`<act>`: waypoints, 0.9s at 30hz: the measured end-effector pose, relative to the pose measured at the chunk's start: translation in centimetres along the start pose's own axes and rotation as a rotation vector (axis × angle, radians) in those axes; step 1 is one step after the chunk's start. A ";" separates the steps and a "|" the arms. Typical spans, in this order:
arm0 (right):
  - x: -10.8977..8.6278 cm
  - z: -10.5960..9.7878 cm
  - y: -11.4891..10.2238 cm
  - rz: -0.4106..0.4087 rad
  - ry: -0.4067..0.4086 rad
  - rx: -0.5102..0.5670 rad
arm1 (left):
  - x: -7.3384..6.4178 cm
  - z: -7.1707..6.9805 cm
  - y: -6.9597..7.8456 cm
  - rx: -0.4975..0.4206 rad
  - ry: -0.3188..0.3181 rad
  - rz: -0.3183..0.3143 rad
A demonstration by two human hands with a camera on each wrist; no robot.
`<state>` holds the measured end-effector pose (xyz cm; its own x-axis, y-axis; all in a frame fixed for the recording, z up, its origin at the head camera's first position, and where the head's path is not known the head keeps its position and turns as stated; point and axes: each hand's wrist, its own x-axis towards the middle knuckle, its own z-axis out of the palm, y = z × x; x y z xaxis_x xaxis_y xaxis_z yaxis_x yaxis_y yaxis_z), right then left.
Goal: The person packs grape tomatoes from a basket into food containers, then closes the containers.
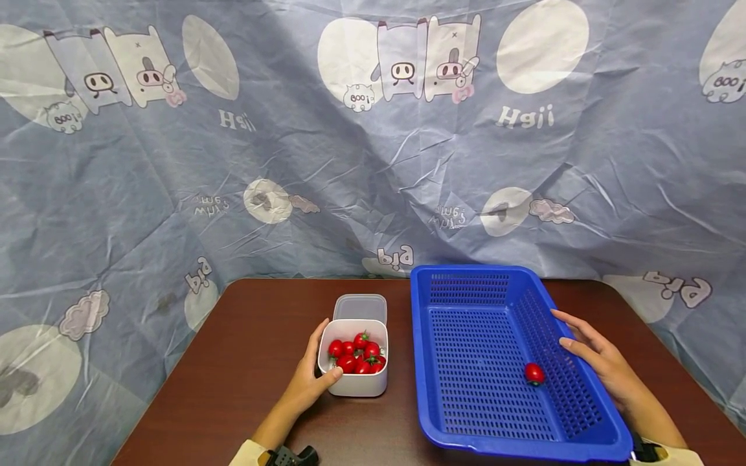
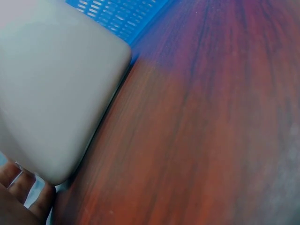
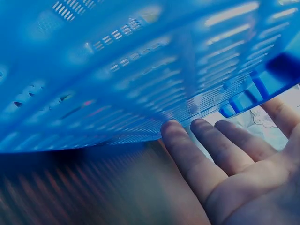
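My left hand (image 1: pixel 309 377) grips the left side of a small white container (image 1: pixel 358 386), its thumb at the front rim. Several red cherry tomatoes (image 1: pixel 346 363), some with green stems, lie inside. In the left wrist view, the container's pale wall (image 2: pixel 56 93) stands on the wood, with curled fingers (image 2: pixel 43 201) at its lower corner. My right hand (image 1: pixel 603 362) holds the right side of a blue perforated basket (image 1: pixel 478 349), thumb over the rim. From the right wrist, fingers (image 3: pixel 192 159) reach up against the basket's outside. One cherry tomato (image 1: pixel 533 373) lies in the basket, toward its right wall.
Directly behind the container lies a translucent lid (image 1: pixel 360 309). Everything rests on a dark brown wooden table (image 1: pixel 233 369). A grey-blue cloth (image 1: pixel 326 162) printed with cartoon pigs hangs behind the table and at both sides. The basket fills much of the table's right half.
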<state>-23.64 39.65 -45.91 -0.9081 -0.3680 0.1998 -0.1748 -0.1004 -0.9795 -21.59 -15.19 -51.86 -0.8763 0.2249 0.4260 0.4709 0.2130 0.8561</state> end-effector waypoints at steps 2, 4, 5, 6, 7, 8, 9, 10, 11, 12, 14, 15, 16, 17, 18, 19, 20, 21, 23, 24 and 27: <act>0.0 0.0 0.0 0.000 -0.012 0.013 | 0.0 0.0 0.1 -0.004 0.002 0.001; 0.0 -0.1 0.0 0.000 -0.031 0.042 | 0.0 0.0 0.1 -0.005 0.001 0.003; 0.0 -0.1 0.0 0.000 -0.040 0.056 | 0.0 0.0 0.1 -0.005 0.000 0.005; 0.0 -0.1 0.0 0.000 -0.051 0.070 | 0.0 0.0 0.1 -0.004 -0.001 0.007; 0.0 -0.1 0.0 -0.001 -0.060 0.083 | -0.1 0.0 0.1 -0.001 -0.001 0.006; 0.0 -0.1 0.0 -0.002 -0.066 0.094 | 0.0 0.0 0.0 0.002 -0.001 0.006; 0.0 -0.2 0.0 -0.004 -0.070 0.101 | 0.0 0.0 0.0 0.004 0.000 0.001; 0.0 -0.2 0.0 -0.005 -0.069 0.100 | 0.0 0.0 0.0 0.008 0.001 -0.002; 0.0 -0.2 0.0 -0.006 -0.065 0.093 | 0.0 0.1 -0.1 0.012 0.001 -0.005; 0.0 -0.2 0.0 -0.005 -0.062 0.090 | 0.0 0.1 -0.1 0.014 0.000 -0.007; -0.1 -0.3 -0.1 0.000 -0.046 0.073 | 0.0 0.2 -0.1 0.009 -0.002 -0.014; -0.2 -0.3 -0.2 0.003 -0.039 0.065 | 0.1 0.3 -0.2 0.007 -0.005 -0.012; -0.3 -0.3 -0.2 0.006 -0.032 0.058 | 0.1 0.3 -0.2 0.006 -0.008 -0.012; -0.3 -0.3 -0.3 0.009 -0.027 0.055 | 0.1 0.4 -0.2 0.001 -0.011 -0.014; -0.4 -0.3 -0.3 0.014 -0.023 0.054 | 0.2 0.4 -0.2 -0.014 -0.015 -0.011; -0.5 -0.3 -0.3 0.016 -0.018 0.050 | 0.2 0.3 -0.1 -0.025 -0.019 -0.006; -0.5 -0.3 -0.3 0.018 -0.015 0.051 | 0.2 0.3 -0.1 -0.032 -0.022 -0.001; -0.5 -0.3 -0.3 0.019 -0.012 0.052 | 0.3 0.3 0.0 -0.032 -0.024 0.005; -0.4 -0.3 -0.3 0.022 -0.006 0.043 | 0.4 0.0 0.3 -0.038 -0.029 0.014; -0.4 -0.2 -0.2 0.025 -0.002 0.035 | 0.4 -0.1 0.5 -0.041 -0.033 0.022; -0.1 0.0 -0.2 0.032 0.019 -0.012 | 0.8 -0.8 1.4 -0.023 -0.040 0.028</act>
<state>-23.50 39.75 -45.78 -0.9202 -0.3537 0.1679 -0.1498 -0.0782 -0.9856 -21.76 -15.49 -50.09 -0.8580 0.2679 0.4382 0.4921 0.1843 0.8508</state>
